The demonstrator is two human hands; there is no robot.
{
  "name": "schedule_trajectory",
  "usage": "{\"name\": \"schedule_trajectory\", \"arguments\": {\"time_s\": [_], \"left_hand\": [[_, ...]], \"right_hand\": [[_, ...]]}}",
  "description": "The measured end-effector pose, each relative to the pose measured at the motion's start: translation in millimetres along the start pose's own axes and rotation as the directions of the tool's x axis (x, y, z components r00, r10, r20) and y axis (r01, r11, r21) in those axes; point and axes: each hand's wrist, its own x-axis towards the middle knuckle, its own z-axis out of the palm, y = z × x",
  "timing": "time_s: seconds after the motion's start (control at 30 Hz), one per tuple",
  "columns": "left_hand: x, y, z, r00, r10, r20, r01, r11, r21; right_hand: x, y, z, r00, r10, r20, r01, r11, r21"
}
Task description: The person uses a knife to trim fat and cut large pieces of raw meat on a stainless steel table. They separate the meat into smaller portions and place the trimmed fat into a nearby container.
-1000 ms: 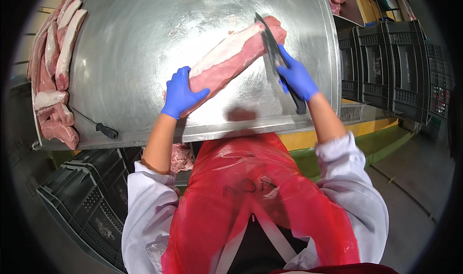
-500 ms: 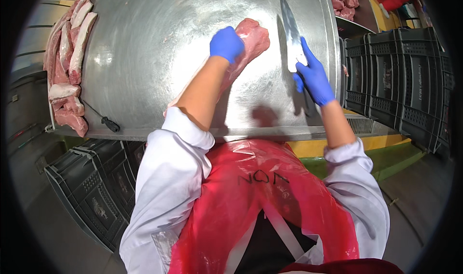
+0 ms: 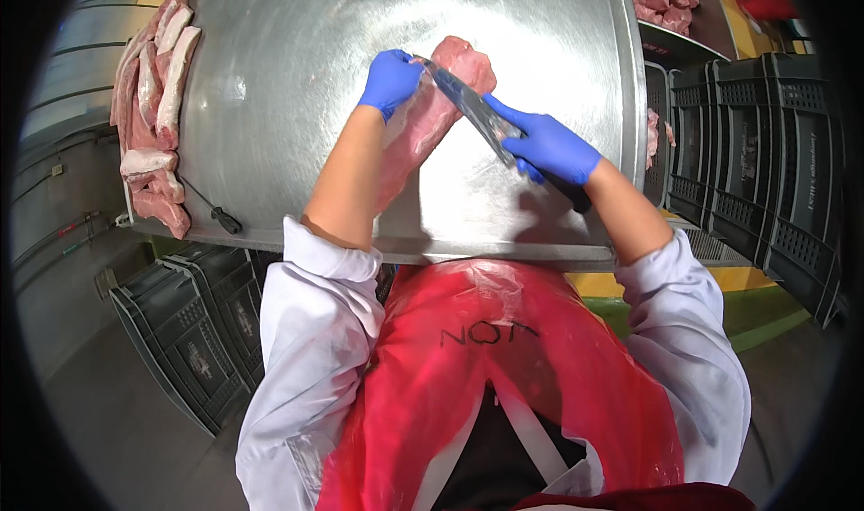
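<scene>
One knife [image 3: 470,108] gripped in my right hand [image 3: 554,146], blade across the long meat piece [image 3: 421,138] on the metal table [image 3: 270,106]. My left hand [image 3: 391,83] pinches the meat's edge, close by the blade tip.

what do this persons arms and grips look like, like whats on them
The left grip and right grip are both covered by plain, close-fitting blue gloves that end around the wrist. Above them the forearms are bare, up to loose white sleeves turned back into wide, creased cuffs. No cables or markings show on the gloves.
</scene>
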Motion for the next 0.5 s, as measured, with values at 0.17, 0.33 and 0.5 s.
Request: {"name": "schedule_trajectory", "arguments": {"time_s": [0.17,0.33,0.5], "left_hand": [[28,-2,-2,0.983,0.171,0.07,-0.184,0.866,0.466],[42,-3,-23,0.994,0.018,0.109,-0.05,0.952,0.302],[48,2,-19,0.981,0.152,0.121,-0.183,0.937,0.299]], "right_hand": [[102,-15,7,0.994,-0.094,-0.055,0.095,0.996,0.0],[36,16,10,0.994,-0.033,0.105,0.019,0.992,0.129],[98,-10,28,0.994,-0.109,-0.018,0.111,0.988,0.11]]}}
